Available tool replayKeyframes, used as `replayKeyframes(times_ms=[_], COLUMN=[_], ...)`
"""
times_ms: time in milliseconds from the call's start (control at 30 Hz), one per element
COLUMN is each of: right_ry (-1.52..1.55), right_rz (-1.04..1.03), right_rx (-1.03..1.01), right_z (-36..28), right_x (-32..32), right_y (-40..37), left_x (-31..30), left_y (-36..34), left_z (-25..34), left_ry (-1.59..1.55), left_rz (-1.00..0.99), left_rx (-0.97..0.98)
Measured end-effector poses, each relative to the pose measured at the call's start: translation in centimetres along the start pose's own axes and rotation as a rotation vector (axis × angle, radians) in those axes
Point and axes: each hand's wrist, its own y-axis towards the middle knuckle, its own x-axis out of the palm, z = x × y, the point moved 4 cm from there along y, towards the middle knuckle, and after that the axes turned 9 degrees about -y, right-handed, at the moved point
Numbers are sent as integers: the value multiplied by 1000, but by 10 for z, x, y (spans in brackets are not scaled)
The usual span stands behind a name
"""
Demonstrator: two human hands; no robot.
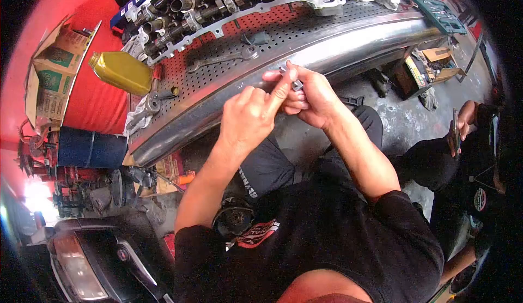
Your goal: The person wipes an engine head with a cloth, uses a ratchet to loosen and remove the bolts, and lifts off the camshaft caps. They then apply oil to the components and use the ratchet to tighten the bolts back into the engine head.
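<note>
Both of my hands meet in front of me, just over the near edge of the metal bench. In my right hand [315, 97] a small grey metal part [297, 85] is held, fingers curled around it and the thumb along its top. My left hand [249, 113] is closed, its index finger reaching across onto the same part; its thumb is hidden. Most of the part is covered by fingers, so its exact kind cannot be told. Beyond my hands, a combination wrench [223, 59] lies on the perforated bench top [204, 88].
A cylinder head with camshafts [239, 6] sits at the bench's back. At left are a yellow oil bottle [122, 72] and a cardboard box [54, 74]. A green tool case [436, 8] stands at right. Another person's hand [463, 126] holds a dark object at far right.
</note>
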Motion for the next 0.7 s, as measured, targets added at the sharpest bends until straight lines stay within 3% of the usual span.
replayKeyframes(times_ms=[133, 300, 333, 367, 433, 533, 667, 700], right_ry=[19, -212, -455, -487, -785, -806, -955, -1109], right_rz=[99, 329, 387, 380, 347, 322, 341, 393], right_rx=[28, -156, -303, -360, -710, -526, -531, -577], right_z=[5, -10, -14, -17, -22, -25, -33, -36], right_x=[-8, 18, 19, 31, 30, 54, 80, 85], right_y=[-1, 5, 10, 13, 41, 58, 79, 85], left_x=[-2, -21, -28, -37, -42, -41, -58, -57], left_y=[-2, -2, -2, -1, 3, 1, -4, -5], left_z=[-5, -5, 0, 3, 1, -26, -54, -61], left_ry=[96, -301, -227, -154, -148, -77, 22, 46], left_rz=[18, 428, 475, 522, 483, 470, 515, 519], left_rx=[-20, -185, -178, -162, -186, -280, -289, -287])
